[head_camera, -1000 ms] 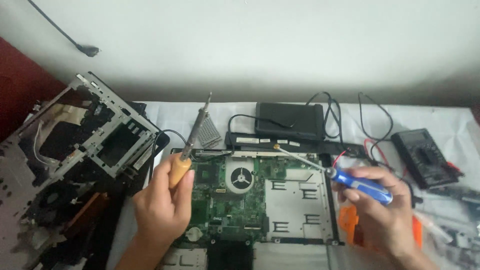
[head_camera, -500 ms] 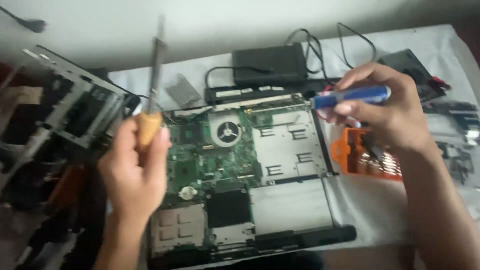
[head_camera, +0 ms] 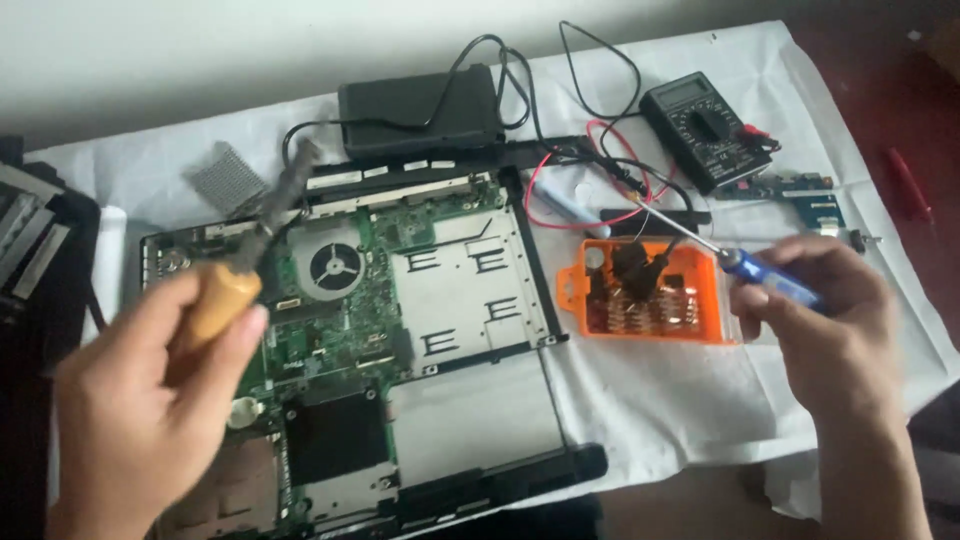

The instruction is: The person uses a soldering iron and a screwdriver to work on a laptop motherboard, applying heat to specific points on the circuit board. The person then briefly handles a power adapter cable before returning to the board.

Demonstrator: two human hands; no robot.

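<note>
From the head view, the left hand (head_camera: 150, 400) sits at about eight o'clock, fingers wrapped around the wooden handle of a soldering iron (head_camera: 225, 300) whose dark, blurred shaft points up toward eleven o'clock over the opened laptop (head_camera: 470, 290). The right hand (head_camera: 830, 330) is at four o'clock, closed on a blue screwdriver (head_camera: 770, 278); its thin shaft slants up-left, the tip above the top edge of the orange bit case (head_camera: 650, 290). That case lies on the white cloth (head_camera: 660, 400) covering the surface, just right of the laptop. The laptop's green board and round fan (head_camera: 335, 268) show near centre. At twelve o'clock is a black power brick (head_camera: 420, 108), at two o'clock a multimeter (head_camera: 705, 130) with red and black leads, near a small circuit board (head_camera: 800, 190).
</note>
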